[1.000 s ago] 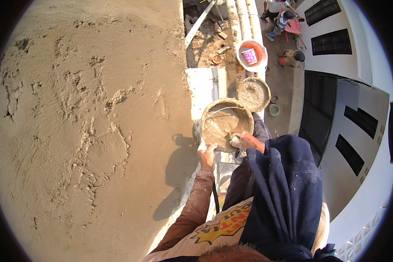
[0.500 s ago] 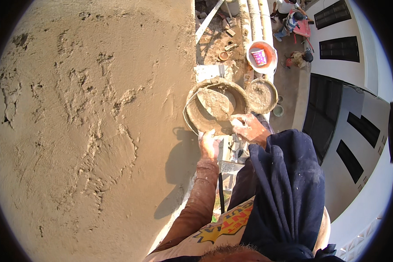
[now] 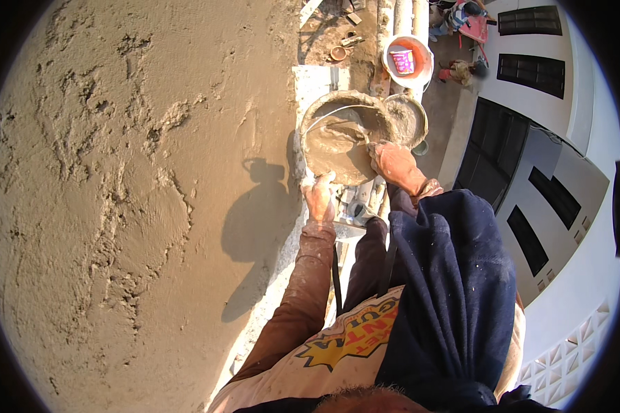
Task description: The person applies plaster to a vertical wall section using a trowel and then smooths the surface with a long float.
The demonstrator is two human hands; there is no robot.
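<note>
My left hand [image 3: 319, 197] is closed on the near rim of a round, mortar-caked basin [image 3: 382, 113]. Wet grey-brown mortar [image 3: 337, 160] lies inside it, and a thin wire handle crosses its far part. Over the basin's right side, my right hand [image 3: 396, 165] is wrapped round the handle of a trowel [image 3: 344, 131]. The trowel's blade sits down in the basin, coated with mortar, so its outline is partly hidden. My right fingers mostly cover the handle.
A rough, freshly plastered wall [image 3: 117, 206] fills the left side. Beyond the basin stand a smaller mortar container [image 3: 412, 118] and a white-and-orange bucket [image 3: 391, 74] holding a pink packet [image 3: 403, 62]. Poles [image 3: 403, 17] run along the right. People [image 3: 461, 72] are far below.
The trowel blade, earlier raised flat across the basin with mortar on it, is now lower in the mortar. The view has shifted, and both hands stay at the basin.
</note>
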